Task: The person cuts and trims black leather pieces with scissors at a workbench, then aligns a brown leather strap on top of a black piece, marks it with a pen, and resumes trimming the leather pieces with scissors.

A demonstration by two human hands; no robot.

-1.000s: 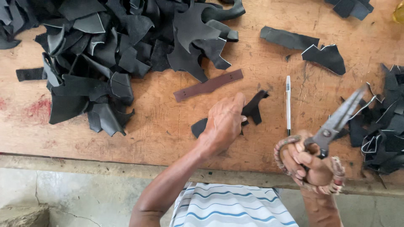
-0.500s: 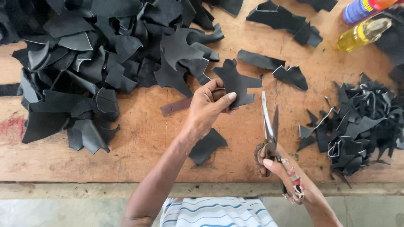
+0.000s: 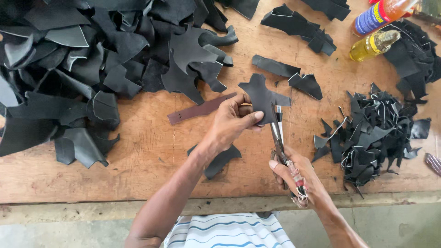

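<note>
Scissors (image 3: 280, 138) sit in the right hand (image 3: 298, 177), whose fingers are curled through the wrapped handles near the table's front edge; the blades run almost straight away from the person, tips pointing to the far side, meeting the lower edge of a black leather piece (image 3: 262, 96). The left hand (image 3: 232, 120) pinches that piece between thumb and fingers, holding it just above the wooden table (image 3: 138, 151); its long axis also runs near to far. Under the left wrist lies a dark offcut (image 3: 220, 160). Beside the left hand a brown strap (image 3: 200, 109) lies slanted. Right of the scissors sits a heap of trimmings (image 3: 372, 133); to the far left, a large pile of black leather (image 3: 92, 59). Two bottles (image 3: 374, 30) lie at the far right.
</note>
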